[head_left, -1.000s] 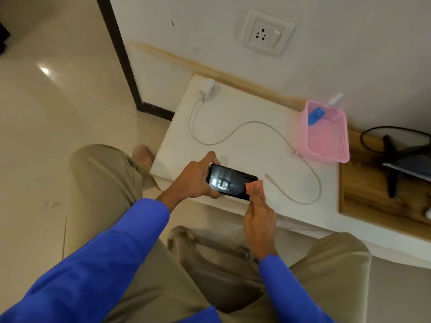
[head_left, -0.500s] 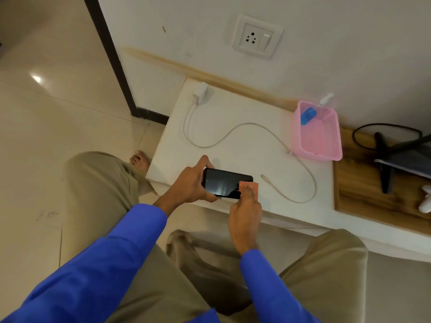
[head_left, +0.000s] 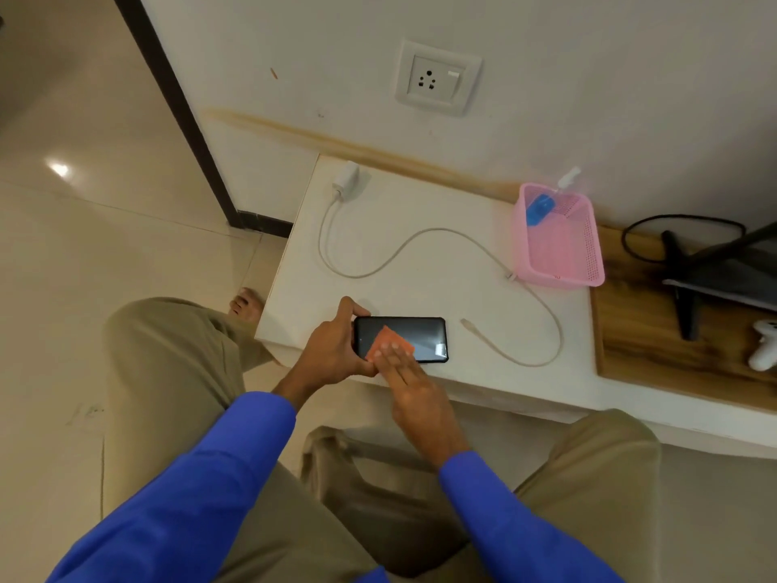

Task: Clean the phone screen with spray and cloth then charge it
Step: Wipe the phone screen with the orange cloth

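The left hand [head_left: 332,355] grips the phone [head_left: 401,338] at its nine o'clock end; the right hand [head_left: 414,393], fingers flat, presses an orange cloth [head_left: 389,345] onto the screen.

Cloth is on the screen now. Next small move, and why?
Probably sweep the orange cloth rightward along the phone. The right hand presses it on the left half of the screen; the right half lies uncovered. The left hand grips the phone's left end, steadying it.

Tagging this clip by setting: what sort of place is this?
Probably a room in a home: a tiled floor, a low white table against a wall with a power socket, and a game controller beside it.
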`<state>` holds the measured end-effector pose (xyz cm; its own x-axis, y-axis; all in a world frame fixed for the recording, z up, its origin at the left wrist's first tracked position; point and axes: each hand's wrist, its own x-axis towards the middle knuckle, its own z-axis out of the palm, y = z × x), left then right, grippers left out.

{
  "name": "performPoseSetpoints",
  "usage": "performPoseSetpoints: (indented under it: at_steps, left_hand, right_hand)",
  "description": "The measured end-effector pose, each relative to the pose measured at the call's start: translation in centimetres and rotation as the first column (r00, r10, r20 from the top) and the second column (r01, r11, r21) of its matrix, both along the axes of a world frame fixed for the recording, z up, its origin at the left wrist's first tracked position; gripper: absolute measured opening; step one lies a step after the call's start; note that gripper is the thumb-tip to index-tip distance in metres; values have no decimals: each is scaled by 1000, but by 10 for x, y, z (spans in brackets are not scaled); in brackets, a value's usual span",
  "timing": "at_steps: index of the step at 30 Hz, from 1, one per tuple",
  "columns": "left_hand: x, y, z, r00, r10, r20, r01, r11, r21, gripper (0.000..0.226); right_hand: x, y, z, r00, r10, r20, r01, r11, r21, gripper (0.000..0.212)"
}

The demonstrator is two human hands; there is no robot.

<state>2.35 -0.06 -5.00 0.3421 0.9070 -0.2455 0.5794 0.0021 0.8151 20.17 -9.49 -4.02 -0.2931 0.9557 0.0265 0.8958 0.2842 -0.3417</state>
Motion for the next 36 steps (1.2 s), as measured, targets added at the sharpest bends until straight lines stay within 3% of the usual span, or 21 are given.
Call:
performPoseSetpoints:
  at_steps: [3, 5, 7, 10, 13, 15, 17, 19, 23, 25, 27, 30, 32, 34, 36]
  left_hand:
    - [2, 2, -1, 1000, -16, -2, 16, 998, -57, 86]
    - [3, 4, -1, 999, -27, -26, 26, 998, -54, 86]
    - [3, 5, -1, 1000, -19, -23, 18, 999, -44, 85]
    - [-1, 5, 5, 999, -17, -46, 16, 1000, -25, 83]
    - [1, 3, 7, 996, -51, -75, 50, 998, -25, 83]
    - [4, 1, 5, 996, -58, -61, 55, 997, -48, 85]
    - [6, 2, 4, 997, -55, -51, 52, 997, -51, 85]
    - [7, 4, 4, 997, -44, -61, 41, 998, -55, 84]
    - [6, 5, 9, 991, -51, -121, 47, 998, -37, 76]
    - [6, 4, 13, 986, -83, -142, 80, 996, -25, 77]
    - [7, 3, 14, 985, -74, -154, 68, 997, -45, 84]
    - [10, 2, 14, 992, -58, -111, 51, 996, -71, 86]
    - [10, 3, 12, 993, -69, -91, 62, 995, -76, 83]
    - [8, 4, 14, 992, -83, -92, 74, 993, -95, 80]
    - [5, 6, 16, 993, -86, -87, 74, 989, -126, 80]
  right_hand:
    - [41, -9, -3, 974, -226, 1, 226, 973, -48, 85]
    - [33, -6, -5, 869, -489, -76, 484, 872, -80, 76]
    - [-2, -1, -3, 809, -570, -144, 560, 822, -103, 77]
    - [-49, -11, -2, 934, -313, -173, 306, 950, -64, 86]
    - [-16, -16, -4, 989, -99, -112, 102, 995, 20, 89]
    - [22, -18, -9, 972, -210, -108, 213, 977, 18, 86]
    - [39, -13, -7, 869, -467, -162, 468, 883, -36, 81]
    - [18, -6, -5, 812, -557, -176, 560, 828, -35, 82]
    - [-47, -19, -11, 951, -270, -148, 272, 962, -4, 94]
    - [-45, -21, -8, 971, -188, -144, 191, 982, 4, 95]
    - [-23, -17, -8, 994, -93, -48, 97, 992, 83, 93]
    - [22, -10, -10, 989, -148, 11, 146, 979, 139, 91]
    - [39, -9, -10, 924, -371, -92, 376, 925, 52, 85]
    - [34, -3, -9, 768, -594, -241, 602, 797, -47, 72]
    - [16, 8, -2, 633, -703, -324, 710, 694, -118, 63]
